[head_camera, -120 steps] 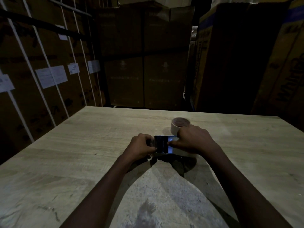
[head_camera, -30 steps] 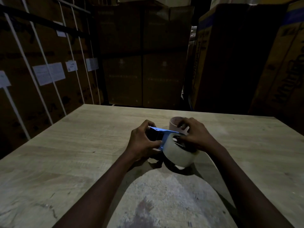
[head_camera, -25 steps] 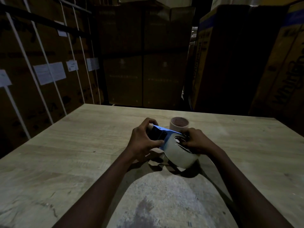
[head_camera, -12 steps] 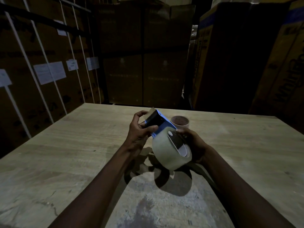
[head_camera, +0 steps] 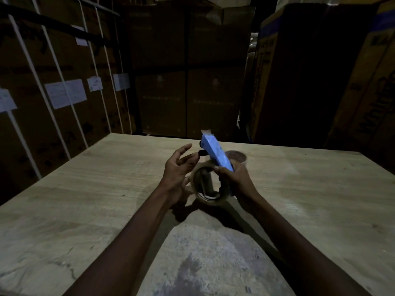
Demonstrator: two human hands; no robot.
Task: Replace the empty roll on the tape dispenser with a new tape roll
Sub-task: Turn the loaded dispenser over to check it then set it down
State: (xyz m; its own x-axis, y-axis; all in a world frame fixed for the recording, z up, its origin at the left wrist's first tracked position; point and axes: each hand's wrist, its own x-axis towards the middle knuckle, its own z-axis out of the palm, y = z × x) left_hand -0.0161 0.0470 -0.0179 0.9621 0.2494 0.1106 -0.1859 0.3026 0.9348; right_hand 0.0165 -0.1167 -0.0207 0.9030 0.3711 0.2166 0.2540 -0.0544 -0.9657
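Left hand (head_camera: 178, 167), fingers spread, holds nothing, beside the new roll (head_camera: 210, 184). Right hand (head_camera: 234, 180) is closed on the blue dispenser (head_camera: 214, 153), raised over the table (head_camera: 85, 199) with the roll seemingly on its hub. To finish well, steady the roll, then thread the free end forward. Behind: one spent core (head_camera: 238, 156). Count: one dispenser, one roll, one core.
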